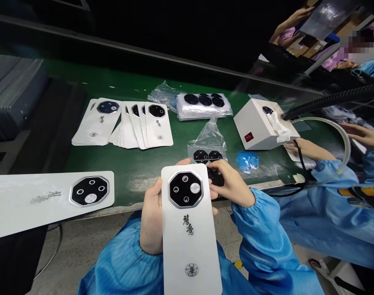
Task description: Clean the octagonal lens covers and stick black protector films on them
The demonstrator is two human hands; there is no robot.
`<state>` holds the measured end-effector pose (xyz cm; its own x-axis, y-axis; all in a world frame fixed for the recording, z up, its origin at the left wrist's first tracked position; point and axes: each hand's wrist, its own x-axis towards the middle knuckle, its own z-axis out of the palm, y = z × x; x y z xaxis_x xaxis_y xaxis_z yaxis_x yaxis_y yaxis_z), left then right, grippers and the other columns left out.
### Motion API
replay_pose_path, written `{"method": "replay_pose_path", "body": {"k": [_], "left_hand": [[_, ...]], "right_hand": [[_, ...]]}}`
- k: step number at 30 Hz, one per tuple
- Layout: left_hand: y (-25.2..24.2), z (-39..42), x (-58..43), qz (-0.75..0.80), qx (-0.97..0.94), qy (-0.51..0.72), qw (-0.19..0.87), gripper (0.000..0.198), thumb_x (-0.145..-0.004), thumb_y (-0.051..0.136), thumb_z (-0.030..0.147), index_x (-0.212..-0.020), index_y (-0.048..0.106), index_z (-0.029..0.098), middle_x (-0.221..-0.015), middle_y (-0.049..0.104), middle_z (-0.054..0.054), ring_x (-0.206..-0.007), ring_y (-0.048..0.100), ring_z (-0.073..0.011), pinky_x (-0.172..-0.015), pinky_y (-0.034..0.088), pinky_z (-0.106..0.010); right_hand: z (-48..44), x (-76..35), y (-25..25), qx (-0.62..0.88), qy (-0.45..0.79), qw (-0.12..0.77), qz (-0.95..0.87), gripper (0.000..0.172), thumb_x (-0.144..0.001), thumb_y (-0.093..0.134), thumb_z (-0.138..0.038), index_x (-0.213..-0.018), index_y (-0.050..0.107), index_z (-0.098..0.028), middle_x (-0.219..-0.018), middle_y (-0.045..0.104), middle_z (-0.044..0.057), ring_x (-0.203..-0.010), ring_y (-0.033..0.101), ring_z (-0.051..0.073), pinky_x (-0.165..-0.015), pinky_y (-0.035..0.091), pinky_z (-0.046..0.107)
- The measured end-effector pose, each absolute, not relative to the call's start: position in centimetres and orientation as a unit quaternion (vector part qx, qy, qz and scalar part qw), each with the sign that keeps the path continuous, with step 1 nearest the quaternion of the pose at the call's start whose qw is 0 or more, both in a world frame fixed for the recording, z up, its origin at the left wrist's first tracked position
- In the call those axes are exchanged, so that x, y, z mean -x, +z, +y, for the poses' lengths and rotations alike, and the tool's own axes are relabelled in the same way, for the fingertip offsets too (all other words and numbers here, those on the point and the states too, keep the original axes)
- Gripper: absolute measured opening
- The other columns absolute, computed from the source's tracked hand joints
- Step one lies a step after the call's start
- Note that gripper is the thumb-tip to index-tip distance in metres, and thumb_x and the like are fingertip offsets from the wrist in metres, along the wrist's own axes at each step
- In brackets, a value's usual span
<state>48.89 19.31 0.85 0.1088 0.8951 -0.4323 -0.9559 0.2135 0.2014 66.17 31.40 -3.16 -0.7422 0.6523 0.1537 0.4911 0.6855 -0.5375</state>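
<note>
White panel (189, 250) with a black octagonal camera plate stands out at the near edge, in the middle, its long axis running near to far with the plate at the far end. From the left, a pile of grey trays (16, 94) stands at the far left. Nearer, a second white panel (23, 200) lies with its long axis left to right, its black plate at the right end. Beyond it on the green surface (128, 164), more white panels (159, 127) overlap in a fan. The left hand (152, 217) holds the middle panel, its palm along the left edge and its fingers curled behind. Farther off sits a clear-wrapped pack (202, 110) with black plates on top; nearer, a clear sheet (205, 141) carries more black plates. The right hand (236, 184) is nearest to these, just right of the held panel's far end, its fingers narrow about a dark piece (216, 177); I cannot tell whether they grip or only touch it. Farther right come blue film discs (247, 161), a white box (254, 123) with a red switch, and a co-worker's hand (312, 149).
</note>
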Motion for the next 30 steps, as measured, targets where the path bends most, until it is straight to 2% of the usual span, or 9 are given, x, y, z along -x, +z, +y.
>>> {"method": "replay_pose_path", "body": {"k": [4, 6, 8, 11, 17, 21, 26, 30], "left_hand": [[0.9, 19.5, -48.9, 0.266, 0.050, 0.621, 0.736, 0.054, -0.089, 0.025, 0.043, -0.140, 0.027, 0.027, -0.088, 0.072, -0.013, -0.071, 0.069, -0.0310, -0.063, 0.052, -0.048], [0.7, 19.6, -48.9, 0.272, 0.042, 0.630, 0.726, 0.052, -0.088, 0.027, 0.042, -0.137, 0.034, 0.026, -0.087, 0.072, -0.011, -0.072, 0.069, -0.0296, -0.065, 0.053, -0.045], [0.6, 19.6, -49.1, 0.266, 0.039, 0.651, 0.710, 0.047, -0.087, 0.034, 0.041, -0.130, 0.045, 0.025, -0.091, 0.071, -0.008, -0.081, 0.069, -0.0272, -0.071, 0.053, -0.041], [0.3, 19.5, -49.2, 0.257, 0.031, 0.660, 0.705, 0.039, -0.086, 0.041, 0.042, -0.118, 0.056, 0.025, -0.092, 0.071, -0.006, -0.086, 0.067, -0.0243, -0.077, 0.052, -0.038], [0.2, 19.2, -49.4, 0.256, 0.013, 0.657, 0.709, 0.043, -0.086, 0.042, 0.042, -0.125, 0.051, 0.026, -0.092, 0.070, -0.006, -0.086, 0.067, -0.0240, -0.074, 0.053, -0.037], [0.7, 19.4, -49.8, 0.275, 0.026, 0.672, 0.687, 0.046, -0.086, 0.041, 0.043, -0.127, 0.049, 0.024, -0.089, 0.071, -0.005, -0.083, 0.067, -0.0241, -0.080, 0.051, -0.041], [0.6, 19.4, -50.1, 0.284, 0.008, 0.668, 0.688, 0.037, -0.087, 0.043, 0.042, -0.119, 0.055, 0.027, -0.093, 0.072, -0.003, -0.090, 0.067, -0.0212, -0.082, 0.051, -0.035], [-0.2, 19.0, -50.0, 0.264, -0.037, 0.647, 0.715, 0.032, -0.089, 0.043, 0.043, -0.116, 0.056, 0.033, -0.095, 0.071, 0.000, -0.091, 0.066, -0.0201, -0.081, 0.051, -0.033]], "right_hand": [[29.6, -66.8, -1.5, 0.254, 0.292, 0.349, -0.854, 0.047, -0.076, 0.065, -0.046, -0.113, 0.046, -0.025, -0.105, 0.060, 0.007, -0.097, 0.057, 0.025, -0.079, 0.049, 0.044], [28.1, -66.7, -0.5, 0.175, 0.292, 0.386, -0.857, 0.056, -0.073, 0.064, -0.055, -0.118, 0.043, -0.028, -0.107, 0.064, 0.006, -0.100, 0.058, 0.027, -0.084, 0.046, 0.048], [26.6, -66.2, 0.3, 0.138, 0.246, 0.368, -0.886, 0.058, -0.073, 0.062, -0.059, -0.118, 0.041, -0.030, -0.106, 0.067, 0.004, -0.101, 0.059, 0.027, -0.088, 0.042, 0.050], [25.4, -65.3, 0.9, 0.140, 0.165, 0.327, -0.920, 0.049, -0.075, 0.060, -0.058, -0.111, 0.042, -0.030, -0.109, 0.068, 0.002, -0.104, 0.060, 0.025, -0.092, 0.037, 0.049], [25.5, -64.6, 1.0, 0.143, 0.103, 0.314, -0.933, 0.038, -0.076, 0.061, -0.054, -0.098, 0.045, -0.027, -0.111, 0.067, 0.004, -0.104, 0.062, 0.022, -0.093, 0.037, 0.045], [25.4, -64.6, 0.8, 0.117, 0.089, 0.354, -0.923, 0.036, -0.085, 0.050, -0.051, -0.103, 0.046, -0.020, -0.102, 0.070, 0.009, -0.101, 0.062, 0.022, -0.091, 0.038, 0.045], [26.1, -64.8, 1.4, 0.128, 0.109, 0.386, -0.907, 0.046, -0.077, 0.061, -0.046, -0.108, 0.046, -0.015, -0.103, 0.067, 0.013, -0.104, 0.057, 0.026, -0.086, 0.042, 0.048], [26.6, -64.7, 2.5, 0.167, 0.058, 0.335, -0.925, 0.044, -0.075, 0.066, -0.039, -0.106, 0.051, -0.012, -0.107, 0.063, 0.017, -0.103, 0.057, 0.029, -0.082, 0.045, 0.048]]}}
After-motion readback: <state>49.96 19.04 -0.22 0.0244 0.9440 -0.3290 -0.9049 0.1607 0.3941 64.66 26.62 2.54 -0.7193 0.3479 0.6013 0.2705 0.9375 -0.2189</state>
